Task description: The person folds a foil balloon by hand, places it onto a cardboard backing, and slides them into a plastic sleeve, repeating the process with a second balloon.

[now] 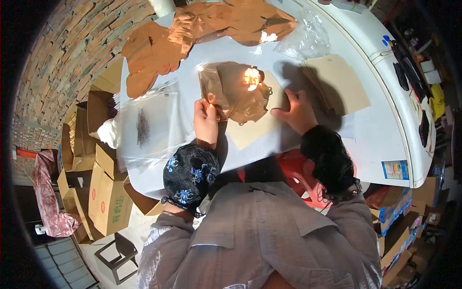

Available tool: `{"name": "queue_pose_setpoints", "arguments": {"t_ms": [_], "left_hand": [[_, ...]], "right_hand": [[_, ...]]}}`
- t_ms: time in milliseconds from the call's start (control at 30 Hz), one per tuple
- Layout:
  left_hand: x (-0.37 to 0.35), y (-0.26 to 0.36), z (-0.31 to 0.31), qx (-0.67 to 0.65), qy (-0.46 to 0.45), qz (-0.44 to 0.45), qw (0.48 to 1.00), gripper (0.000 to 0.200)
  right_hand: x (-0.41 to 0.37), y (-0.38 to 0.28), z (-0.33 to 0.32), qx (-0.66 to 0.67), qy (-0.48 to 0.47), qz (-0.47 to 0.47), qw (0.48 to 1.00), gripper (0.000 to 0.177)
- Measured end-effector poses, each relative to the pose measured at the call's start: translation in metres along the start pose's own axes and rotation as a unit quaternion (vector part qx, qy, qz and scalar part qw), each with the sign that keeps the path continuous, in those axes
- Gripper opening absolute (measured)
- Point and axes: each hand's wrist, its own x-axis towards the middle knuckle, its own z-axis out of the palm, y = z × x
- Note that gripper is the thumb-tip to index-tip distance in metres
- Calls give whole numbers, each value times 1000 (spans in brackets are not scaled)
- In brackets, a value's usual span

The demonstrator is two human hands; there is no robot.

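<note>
My left hand [206, 123] is closed on the lower left edge of a folded, shiny brown foil-like piece [245, 96]. Bright light glares off its upper part, and its right edge is scalloped with small holes. Under it lies a beige card sheet [245, 134], partly covered by the piece. At the card's right edge is my right hand [299, 113], thumb and fingers apart, the thumb tip over the card. A stack of similar beige cards [341, 82] lies just beyond my right hand. Left of my left hand are clear plastic bags [159, 123] in a flat pile.
More brown foil pieces [211, 24] spread along the far side of the white table [190, 72]. Crumpled clear plastic [308, 36] lies at the far right. Open cardboard boxes [103, 192] and a dark stool [117, 257] stand at the left; a red chair [308, 178] is under the near edge.
</note>
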Motion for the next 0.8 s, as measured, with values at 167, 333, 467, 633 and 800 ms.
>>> {"name": "queue_pose_setpoints", "arguments": {"t_ms": [167,333,467,633,800], "left_hand": [[-2,4,4,-18,-3,7,1000,6],[21,45,-7,6,-33,26,999,10],[59,90,-21,-54,-25,-44,997,16],[114,77,-79,-41,-97,-121,987,13],[125,78,-95,-70,-72,-157,983,16]], "right_hand": [[10,27,-3,298,-122,32,946,55],[4,25,-26,309,-48,44,949,33],[6,55,-71,407,-47,153,899,42],[11,117,-117,469,20,171,866,34],[8,165,-134,473,81,242,843,28]]}}
